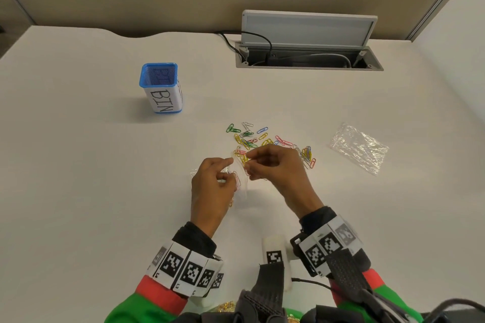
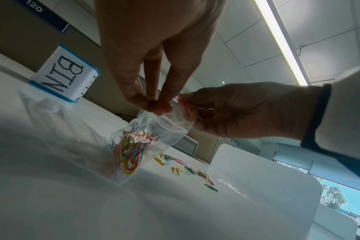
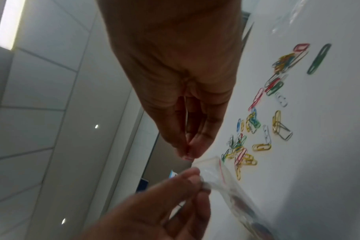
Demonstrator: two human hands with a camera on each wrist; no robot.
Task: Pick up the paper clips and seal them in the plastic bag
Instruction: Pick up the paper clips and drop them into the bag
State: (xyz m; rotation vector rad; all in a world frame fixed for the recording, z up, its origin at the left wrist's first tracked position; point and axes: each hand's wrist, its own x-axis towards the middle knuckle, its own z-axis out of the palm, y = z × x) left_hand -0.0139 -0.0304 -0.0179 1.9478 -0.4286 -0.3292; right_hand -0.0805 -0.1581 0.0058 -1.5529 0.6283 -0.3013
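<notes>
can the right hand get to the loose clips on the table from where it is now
Probably yes. The right hand hovers right beside the loose paper clips, with nothing between them. But its grip already pinches a clip at the mouth of the plastic bag, which the left hand holds, so that goes first.

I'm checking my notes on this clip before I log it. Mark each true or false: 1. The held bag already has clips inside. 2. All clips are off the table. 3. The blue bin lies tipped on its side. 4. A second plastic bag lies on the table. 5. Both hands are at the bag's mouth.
1. True: the held bag contains coloured clips.
2. False: many loose clips remain on the table.
3. False: the blue bin stands upright.
4. True: a second plastic bag lies to the right.
5. True: left hand and right hand pinch it.
</notes>
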